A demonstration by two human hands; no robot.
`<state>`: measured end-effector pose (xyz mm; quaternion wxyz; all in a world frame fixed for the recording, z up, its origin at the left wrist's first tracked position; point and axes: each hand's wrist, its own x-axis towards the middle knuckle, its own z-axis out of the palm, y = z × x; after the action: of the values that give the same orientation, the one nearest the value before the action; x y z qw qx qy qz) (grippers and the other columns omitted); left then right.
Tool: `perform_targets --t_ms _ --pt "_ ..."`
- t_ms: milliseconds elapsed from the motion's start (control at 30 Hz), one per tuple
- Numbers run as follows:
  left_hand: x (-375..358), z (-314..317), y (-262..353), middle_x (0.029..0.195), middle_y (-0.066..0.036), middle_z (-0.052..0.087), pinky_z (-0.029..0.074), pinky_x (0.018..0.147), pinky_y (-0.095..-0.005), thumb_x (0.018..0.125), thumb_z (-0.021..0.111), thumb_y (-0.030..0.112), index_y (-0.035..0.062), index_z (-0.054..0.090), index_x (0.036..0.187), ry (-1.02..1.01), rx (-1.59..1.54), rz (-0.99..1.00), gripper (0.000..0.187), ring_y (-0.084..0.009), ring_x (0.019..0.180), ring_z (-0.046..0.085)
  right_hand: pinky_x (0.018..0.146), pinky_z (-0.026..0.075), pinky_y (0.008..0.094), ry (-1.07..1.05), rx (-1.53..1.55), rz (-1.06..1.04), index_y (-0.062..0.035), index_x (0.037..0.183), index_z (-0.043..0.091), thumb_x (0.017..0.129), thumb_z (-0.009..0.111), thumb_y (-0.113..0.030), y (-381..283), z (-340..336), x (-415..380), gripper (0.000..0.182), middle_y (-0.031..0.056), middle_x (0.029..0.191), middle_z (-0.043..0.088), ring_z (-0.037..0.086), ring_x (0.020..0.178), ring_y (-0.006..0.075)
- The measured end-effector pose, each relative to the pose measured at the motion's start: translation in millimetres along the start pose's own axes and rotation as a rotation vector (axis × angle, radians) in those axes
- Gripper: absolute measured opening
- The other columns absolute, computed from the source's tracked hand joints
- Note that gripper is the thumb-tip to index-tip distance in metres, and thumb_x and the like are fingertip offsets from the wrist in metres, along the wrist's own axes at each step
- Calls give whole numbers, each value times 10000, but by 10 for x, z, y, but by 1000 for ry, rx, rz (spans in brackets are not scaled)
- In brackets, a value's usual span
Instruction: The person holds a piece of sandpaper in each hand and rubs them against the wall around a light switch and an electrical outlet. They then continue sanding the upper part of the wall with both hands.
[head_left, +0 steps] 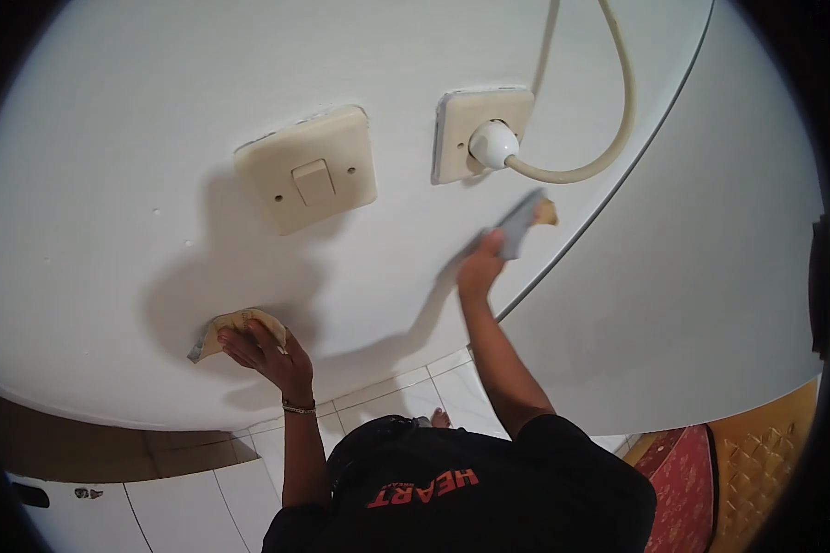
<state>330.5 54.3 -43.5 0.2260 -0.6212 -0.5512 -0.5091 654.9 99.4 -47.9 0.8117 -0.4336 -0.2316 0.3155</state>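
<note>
L hand (266,355) @ 8 o'clk: fingers spread over tan sheet (269,324) at wall (111,184) | R hand (481,269) @ 2 o'clk: grey sheet (518,227) pinched | both prob. light, bendy; best held mid-sheet

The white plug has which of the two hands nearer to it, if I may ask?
Right: the right hand is just below the plug; the left hand is farther away, lower down and to the left.
</note>
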Motion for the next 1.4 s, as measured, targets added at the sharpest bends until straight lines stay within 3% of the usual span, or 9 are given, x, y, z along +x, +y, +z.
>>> perform_targets --t_ms 133,367,533,600,867,1067,1167,1267,1400 --pt "6 44 56 1491 -211 -18 43 1071 -550 921 430 240 118 180 1439 38 -36 -31 588 -385 1377 -1 1103 51 399 -396 -1019 -887 57 1402 127 899 486 -239 45 277 -1140 686 229 1478 103 110 1376 339" --pt "-14 13 41 1490 -214 -9 45 1080 -523 960 371 282 78 160 1436 18 17 41 559 -369 1380 -4 701 424 347 308 -305 -250 51 898 544 969 344 -425 -309 -193 -185 521 71 796 559 472 736 185" --pt "-2 92 62 1490 -211 -26 42 1080 -524 964 350 295 78 143 1439 63 11 -15 562 -368 1380 -17 1058 226 361 452 -449 -488 87 1300 348 943 393 -246 -853 1019 -710 490 219 1337 388 342 1269 284" --pt "-13 96 62 1490 -209 -27 39 1081 -523 965 345 297 77 141 1439 52 8 -18 560 -367 1379 -22 1109 44 378 -270 -735 -744 66 1393 167 901 448 -217 -206 267 -988 634 210 1475 136 69 1384 309" --pt "-64 24 45 1490 -207 -53 23 1073 -545 954 357 269 137 111 1450 -49 -3 -53 569 -375 1377 -44 876 386 312 306 -156 -106 82 1084 521 976 316 -416 -673 153 -217 549 106 1032 566 507 954 214" --pt "-48 27 86 1490 -204 -53 21 1076 -542 961 336 277 148 112 1450 -22 -16 -64 553 -385 1374 -43 1097 83 393 -339 -866 -918 91 1384 143 916 460 -271 -296 369 -944 671 208 1462 170 140 1366 280" --pt "-44 -10 27 1493 -193 -56 21 1079 -537 965 325 288 165 109 1451 -55 -4 -82 546 -387 1373 -40 1104 61 422 -222 -534 -552 41 1412 81 863 505 -222 102 -70 -724 742 238 1480 55 17 1383 339" --pt "-72 -54 33 1495 -183 -59 20 1081 -532 967 320 293 178 109 1452 -101 -39 -50 542 -380 1375 -37 738 412 315 135 -258 -279 88 1160 448 978 350 -282 -438 -41 -57 424 84 898 538 464 784 156" --pt "-56 -42 105 1498 -174 -62 22 1083 -528 968 320 284 179 107 1452 -81 -30 -86 540 -362 1380 -32 950 347 344 22 -235 -323 69 1190 465 941 444 -311 -567 365 -133 455 176 1188 511 483 1084 234"
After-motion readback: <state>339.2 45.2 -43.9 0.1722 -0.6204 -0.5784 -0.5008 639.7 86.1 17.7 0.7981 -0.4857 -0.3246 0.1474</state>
